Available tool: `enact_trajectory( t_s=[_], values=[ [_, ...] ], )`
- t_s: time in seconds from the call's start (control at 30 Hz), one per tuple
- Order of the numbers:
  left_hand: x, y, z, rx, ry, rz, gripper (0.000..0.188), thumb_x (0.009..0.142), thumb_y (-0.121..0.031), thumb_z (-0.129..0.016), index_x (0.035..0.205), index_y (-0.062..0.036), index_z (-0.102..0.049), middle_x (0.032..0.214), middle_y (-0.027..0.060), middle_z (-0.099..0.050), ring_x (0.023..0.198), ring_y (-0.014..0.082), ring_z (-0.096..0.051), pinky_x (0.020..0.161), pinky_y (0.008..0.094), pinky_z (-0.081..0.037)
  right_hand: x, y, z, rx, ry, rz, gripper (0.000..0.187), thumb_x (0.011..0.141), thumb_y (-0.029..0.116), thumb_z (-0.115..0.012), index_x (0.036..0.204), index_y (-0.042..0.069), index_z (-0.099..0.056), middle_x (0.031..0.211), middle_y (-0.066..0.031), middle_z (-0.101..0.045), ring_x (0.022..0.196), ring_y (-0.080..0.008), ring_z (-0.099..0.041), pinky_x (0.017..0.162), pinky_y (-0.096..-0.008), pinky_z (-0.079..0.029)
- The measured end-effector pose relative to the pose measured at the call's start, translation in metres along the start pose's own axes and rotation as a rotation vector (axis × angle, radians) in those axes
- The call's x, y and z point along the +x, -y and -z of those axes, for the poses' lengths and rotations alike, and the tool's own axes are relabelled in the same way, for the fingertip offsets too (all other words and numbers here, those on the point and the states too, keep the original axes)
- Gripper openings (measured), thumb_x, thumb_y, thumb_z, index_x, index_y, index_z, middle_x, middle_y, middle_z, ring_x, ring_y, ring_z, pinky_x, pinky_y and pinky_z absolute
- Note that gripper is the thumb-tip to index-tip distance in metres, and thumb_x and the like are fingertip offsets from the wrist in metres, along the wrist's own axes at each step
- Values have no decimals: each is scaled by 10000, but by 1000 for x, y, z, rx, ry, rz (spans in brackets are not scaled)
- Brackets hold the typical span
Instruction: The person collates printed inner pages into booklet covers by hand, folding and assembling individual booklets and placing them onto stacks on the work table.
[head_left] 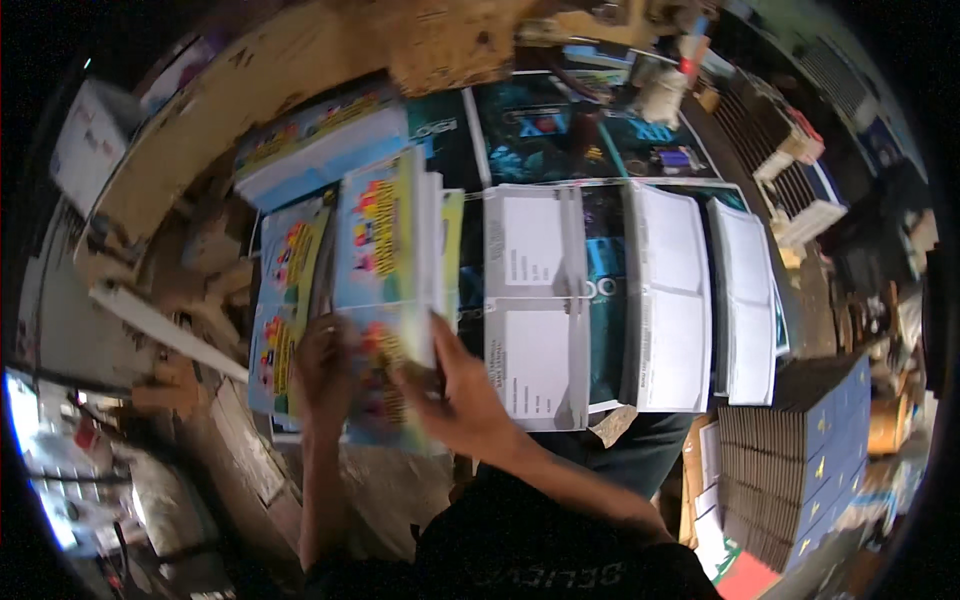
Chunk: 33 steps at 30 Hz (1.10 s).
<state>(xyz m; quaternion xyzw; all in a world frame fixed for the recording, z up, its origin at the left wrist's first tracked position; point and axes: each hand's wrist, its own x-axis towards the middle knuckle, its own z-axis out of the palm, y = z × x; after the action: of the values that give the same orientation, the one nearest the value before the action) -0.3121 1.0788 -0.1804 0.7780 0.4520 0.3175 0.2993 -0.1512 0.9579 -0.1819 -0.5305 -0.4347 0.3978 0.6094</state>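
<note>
A thick stack of printed booklets (375, 230), with blue and yellow covers and colourful figures, stands between my hands, its white page edges facing right. My left hand (325, 365) is curled at the stack's lower left edge, its fingers partly blurred. My right hand (462, 395) grips the lower right edge, thumb up along the side and fingers over the blurred front. Left of it lies a similar pile of booklets (283, 305). Just to the right, a stack of white printed sheets (535, 245) lies on the table.
Two more white paper stacks (668, 290) (747, 305) stand to the right on dark printed sheets (535, 125) covering the tabletop. Another booklet pile (320, 140) sits at the back left. A tall blue-covered stack (825, 450) stands low right. A white bottle (662, 95) is at the back.
</note>
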Motion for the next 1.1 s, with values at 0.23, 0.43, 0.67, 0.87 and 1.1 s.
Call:
enact_trajectory(
  t_s=[0.23, 0.43, 0.67, 0.87, 1.1],
  values=[
    [16, 119, 47, 160, -168, 44, 376, 972, -187, -611, 1295, -14, -526, 1285, 141, -548, 1087, 228, -602, 905, 388, -498, -24, 26, 100, -339, -207, 303, 487, 846, 35, -701, 1305, 10, -541, 1158, -179, -650, 993, -277, -672, 832, -371, -564],
    [27, 131, 57, 564, -165, 126, 440, 967, -210, -622, 1331, 1, -493, 1376, 180, -473, 1116, 284, -597, 966, 418, -478, -92, 20, 288, -931, -888, 140, 448, 777, 182, -784, 1158, -13, -651, 1056, -220, -667, 993, -330, -632, 868, -419, -515],
    [45, -42, -26, 589, -350, -734, 385, 930, -150, -648, 1264, 19, -556, 1252, 227, -580, 1132, 378, -595, 994, 445, -475, -176, 3, 368, -1318, -906, -133, 537, 740, 286, -810, 1153, -21, -655, 1187, -183, -609, 1039, -347, -539, 938, -431, -421],
    [-38, -195, -207, -89, 502, -812, 201, 798, -87, -750, 966, -29, -657, 995, 119, -628, 957, 294, -610, 845, 391, -501, -174, 42, 337, -1079, -1112, -240, 270, 797, 164, -772, 960, -25, -668, 1015, -198, -663, 907, -254, -619, 775, -358, -479],
    [-64, -218, -246, -78, 825, -738, 337, 787, -123, -786, 1008, -25, -552, 1004, 143, -604, 888, 310, -616, 773, 442, -494, -233, 41, 342, -390, -948, -87, 463, 865, -14, -641, 1312, -18, -517, 1229, -173, -629, 1083, -217, -630, 917, -321, -501]
  ],
)
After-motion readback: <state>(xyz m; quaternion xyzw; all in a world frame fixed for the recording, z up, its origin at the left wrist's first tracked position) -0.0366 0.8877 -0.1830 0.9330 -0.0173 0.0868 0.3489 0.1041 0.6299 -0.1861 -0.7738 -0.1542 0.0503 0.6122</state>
